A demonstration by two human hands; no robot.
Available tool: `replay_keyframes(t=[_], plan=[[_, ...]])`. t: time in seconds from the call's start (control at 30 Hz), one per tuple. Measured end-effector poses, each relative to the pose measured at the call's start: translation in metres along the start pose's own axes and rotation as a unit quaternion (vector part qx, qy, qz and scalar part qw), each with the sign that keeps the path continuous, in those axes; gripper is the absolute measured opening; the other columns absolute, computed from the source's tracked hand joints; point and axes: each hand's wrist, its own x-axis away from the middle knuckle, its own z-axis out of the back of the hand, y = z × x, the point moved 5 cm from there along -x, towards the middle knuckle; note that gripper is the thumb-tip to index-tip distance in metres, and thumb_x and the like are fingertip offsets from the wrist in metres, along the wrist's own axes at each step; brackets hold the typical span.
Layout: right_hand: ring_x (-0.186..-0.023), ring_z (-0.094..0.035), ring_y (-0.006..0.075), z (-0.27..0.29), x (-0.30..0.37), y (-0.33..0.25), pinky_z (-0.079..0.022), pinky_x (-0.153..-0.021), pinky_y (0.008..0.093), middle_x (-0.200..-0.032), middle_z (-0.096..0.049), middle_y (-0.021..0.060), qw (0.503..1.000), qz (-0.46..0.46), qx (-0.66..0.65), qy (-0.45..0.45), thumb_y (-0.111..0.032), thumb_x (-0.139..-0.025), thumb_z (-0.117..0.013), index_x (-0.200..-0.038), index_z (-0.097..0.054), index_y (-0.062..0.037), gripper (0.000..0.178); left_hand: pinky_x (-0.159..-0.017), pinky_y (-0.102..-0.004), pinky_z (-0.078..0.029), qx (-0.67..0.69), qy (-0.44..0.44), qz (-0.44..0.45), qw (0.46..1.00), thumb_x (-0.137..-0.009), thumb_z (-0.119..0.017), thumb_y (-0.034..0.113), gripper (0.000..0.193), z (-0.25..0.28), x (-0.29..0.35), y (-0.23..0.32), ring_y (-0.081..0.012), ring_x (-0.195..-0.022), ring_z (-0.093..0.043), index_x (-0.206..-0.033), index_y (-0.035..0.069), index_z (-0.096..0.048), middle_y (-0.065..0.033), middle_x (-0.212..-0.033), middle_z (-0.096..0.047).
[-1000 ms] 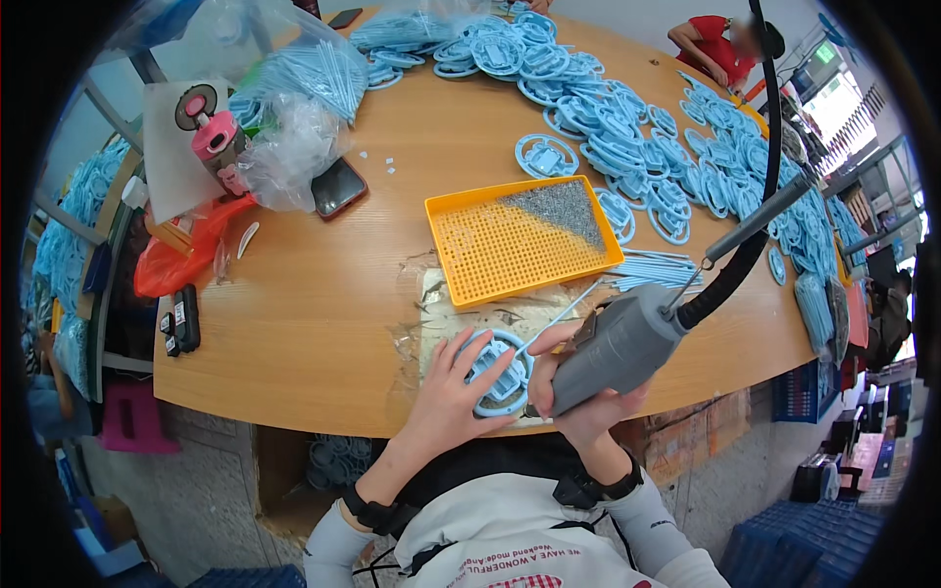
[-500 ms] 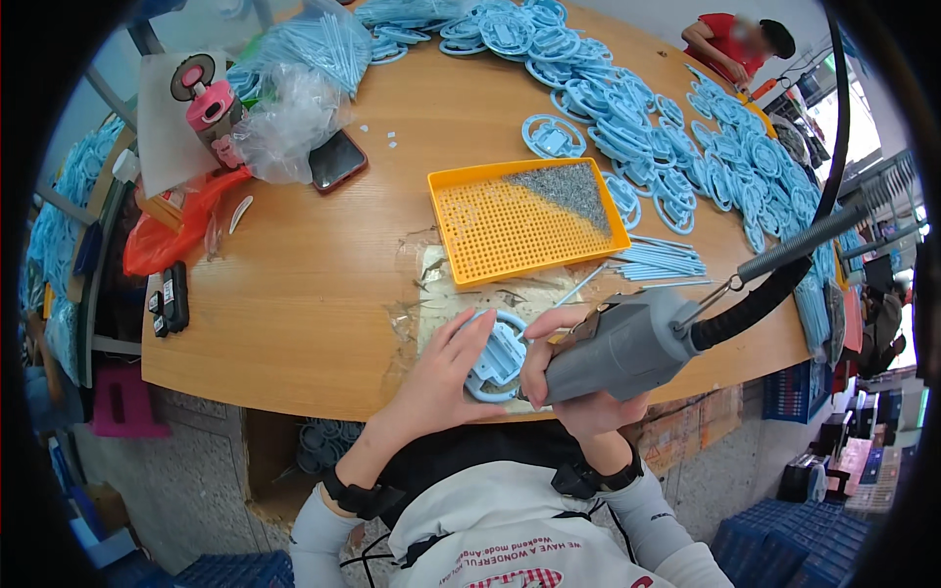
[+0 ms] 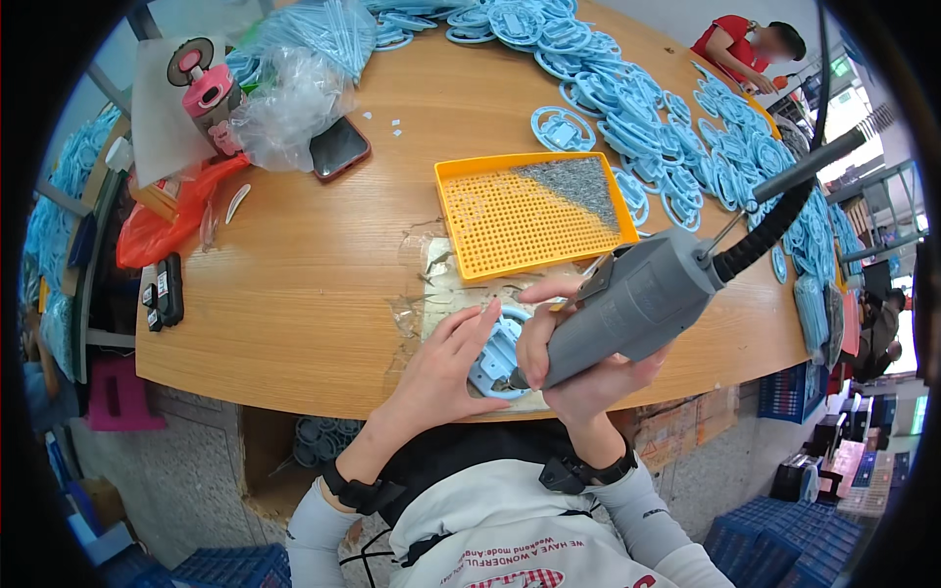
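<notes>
My left hand point(image 3: 446, 367) curls round the left side of a light blue round plastic part point(image 3: 502, 348) and holds it on a worn pale mat point(image 3: 441, 279) at the table's near edge. In my right hand point(image 3: 600, 390) is a grey electric screwdriver point(image 3: 637, 309), gripped round its front end. Its tip points down-left and meets the lower right of the blue part; my fingers partly hide the contact. Just beyond the part stands a yellow perforated tray point(image 3: 490, 220) with many small metal screws point(image 3: 578, 186) heaped in its far right corner.
Piled blue parts point(image 3: 637, 122) run along the table's far and right sides. The screwdriver hangs from a black cable point(image 3: 774, 220) and spring. Far left are a phone point(image 3: 339, 149), a pink-lidded bottle point(image 3: 206, 93) and a red bag point(image 3: 167, 230). A person in red point(image 3: 730, 49) sits far right.
The screwdriver's rear has swung up and to the right, so it stands further over the tray's near corner. Its tip now reaches onto the blue part. My left hand stays nearly in place.
</notes>
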Motion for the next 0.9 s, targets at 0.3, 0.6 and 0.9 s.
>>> replay_keyframes(t=[0.3,0.6,0.9], plan=[[-0.054,-0.052,0.0167,-0.014,0.016,0.009,-0.041,-0.053,0.0263,-0.061,-0.053,0.0079,0.98,-0.088,0.157,-0.083,-0.098,-0.053,-0.036,-0.097,-0.049,0.0015,0.11,-0.102,-0.0404,-0.04,-0.017,0.01,-0.011,1.0,-0.061,-0.082,0.03,0.089,-0.005,0.002,-0.007,-0.0312,-0.126,-0.041,-0.135,0.001,-0.042,-0.0137,-0.133,-0.047],[-0.058,-0.054,0.016,0.007,0.034,0.039,-0.043,-0.057,0.0262,-0.063,-0.055,0.0072,0.973,0.001,0.192,-0.127,-0.031,-0.083,-0.061,-0.094,-0.05,-0.0025,0.032,-0.1,-0.0409,-0.042,-0.006,0.024,-0.016,1.0,-0.059,-0.081,0.031,0.083,-0.003,0.002,-0.005,-0.031,-0.124,-0.043,-0.131,0.003,-0.049,-0.0111,-0.132,-0.049],[-0.064,-0.054,0.0151,-0.022,0.022,0.022,-0.042,-0.066,0.0266,-0.067,-0.057,0.0052,0.943,0.128,0.189,-0.243,0.001,-0.083,-0.056,-0.087,-0.052,-0.0054,0.009,-0.1,-0.0425,-0.041,0.033,0.032,-0.023,0.999,-0.06,-0.076,0.025,0.073,0.002,0.003,-0.006,-0.0341,-0.123,-0.042,-0.127,0.006,-0.054,-0.0107,-0.134,-0.048]])
